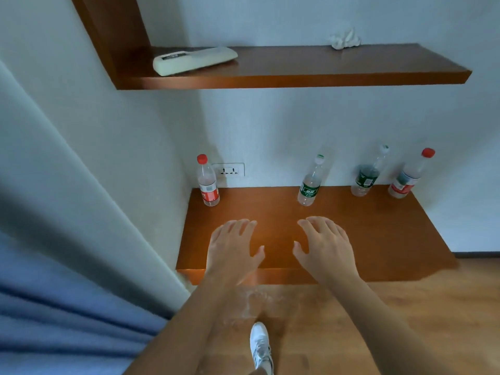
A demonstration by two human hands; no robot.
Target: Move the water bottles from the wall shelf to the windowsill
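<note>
Several clear water bottles stand upright along the back of the lower wooden wall shelf [378,231]. A red-capped, red-labelled bottle [207,182] is at the far left by the wall socket. A green-labelled bottle [311,182] stands near the middle. A dark-green-labelled bottle [368,174] and a second red-capped bottle [410,175] stand at the right. My left hand [232,247] and my right hand [324,244] hover palm down over the front of the shelf, fingers spread, holding nothing. Both are well short of the bottles. No windowsill shows.
An upper wooden shelf [297,74] carries a white remote control [193,60] and a crumpled white tissue [345,39]. A pale curtain [81,212] and blue fabric [54,320] fill the left side. Wooden floor [378,320] and my white shoe [260,345] lie below.
</note>
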